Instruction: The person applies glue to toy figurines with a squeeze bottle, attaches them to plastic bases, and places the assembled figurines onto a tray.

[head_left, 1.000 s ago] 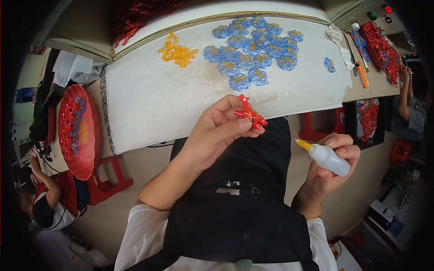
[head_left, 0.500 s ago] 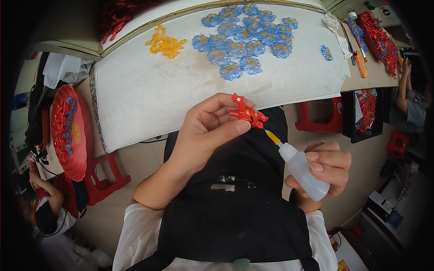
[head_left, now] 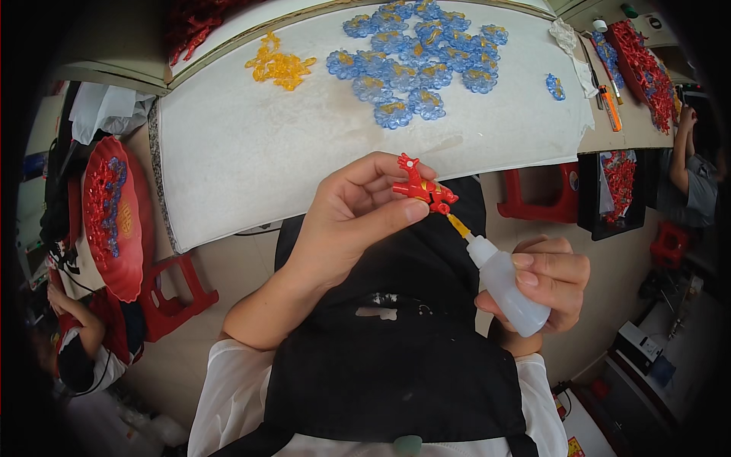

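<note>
Between the thumb and fingers of my left hand (head_left: pixel 358 202) is a small red plastic figure (head_left: pixel 423 190) with yellow markings, held just off the table's near edge. My right hand (head_left: pixel 560 282) grips a translucent white squeeze bottle (head_left: pixel 506 286), tilted so that its yellow nozzle (head_left: pixel 458 225) points up and left. The nozzle's tip is at the lower right end of the figure; whether it touches cannot be made out. Beyond my hands, several blue translucent flower-shaped pieces (head_left: pixel 403 74) with yellow tops lie on the white tabletop (head_left: pixel 251 160).
Small orange-yellow pieces (head_left: pixel 278 65) lie piled at the table's far left. An orange cutter knife (head_left: pixel 609 109) is at the right, near a black bin (head_left: pixel 590 194) of red parts. Red stools (head_left: pixel 177 298) stand at both sides. A red tray (head_left: pixel 133 251) holds more pieces. Co-workers' arms show at both edges.
The red figure and my left hand have shifted slightly right and up. The nozzle stays close to the figure's lower end, and the bottle has moved a little left.
</note>
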### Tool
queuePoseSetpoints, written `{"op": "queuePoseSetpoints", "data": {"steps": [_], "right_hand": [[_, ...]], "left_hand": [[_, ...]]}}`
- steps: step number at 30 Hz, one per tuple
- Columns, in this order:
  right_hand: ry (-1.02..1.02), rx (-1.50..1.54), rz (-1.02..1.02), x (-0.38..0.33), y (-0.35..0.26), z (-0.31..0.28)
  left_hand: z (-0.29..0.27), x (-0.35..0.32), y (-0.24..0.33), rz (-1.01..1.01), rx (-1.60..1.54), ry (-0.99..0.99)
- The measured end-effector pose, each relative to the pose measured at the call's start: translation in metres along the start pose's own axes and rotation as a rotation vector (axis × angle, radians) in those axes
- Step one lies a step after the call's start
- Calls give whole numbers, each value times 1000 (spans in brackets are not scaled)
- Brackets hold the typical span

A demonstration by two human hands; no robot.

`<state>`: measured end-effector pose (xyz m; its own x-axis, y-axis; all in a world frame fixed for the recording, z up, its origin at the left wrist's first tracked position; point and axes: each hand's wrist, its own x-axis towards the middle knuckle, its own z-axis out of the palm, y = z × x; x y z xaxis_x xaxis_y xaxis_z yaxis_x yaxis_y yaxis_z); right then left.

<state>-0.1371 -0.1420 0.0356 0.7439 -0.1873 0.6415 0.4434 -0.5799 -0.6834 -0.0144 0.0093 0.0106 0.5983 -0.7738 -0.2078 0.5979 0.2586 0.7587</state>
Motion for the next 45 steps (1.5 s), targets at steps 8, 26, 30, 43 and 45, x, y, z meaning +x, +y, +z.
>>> {"op": "queuePoseSetpoints", "data": {"steps": [8,26,30,43,45], "right_hand": [[73,-86,-57,-1,2,0],[84,-20,-57,2,21,-5],[8,-35,208,18,59,-6],[-464,-371,46,46,98,16],[-440,-411,52,34,93,13]], "left_hand": [[1,3,1,-61,-66,24],[-14,4,0,-103,-158,70],[-35,-2,17,4,-136,165],[-58,-18,28,113,-122,297],[-56,-14,27,94,-117,265]]}}
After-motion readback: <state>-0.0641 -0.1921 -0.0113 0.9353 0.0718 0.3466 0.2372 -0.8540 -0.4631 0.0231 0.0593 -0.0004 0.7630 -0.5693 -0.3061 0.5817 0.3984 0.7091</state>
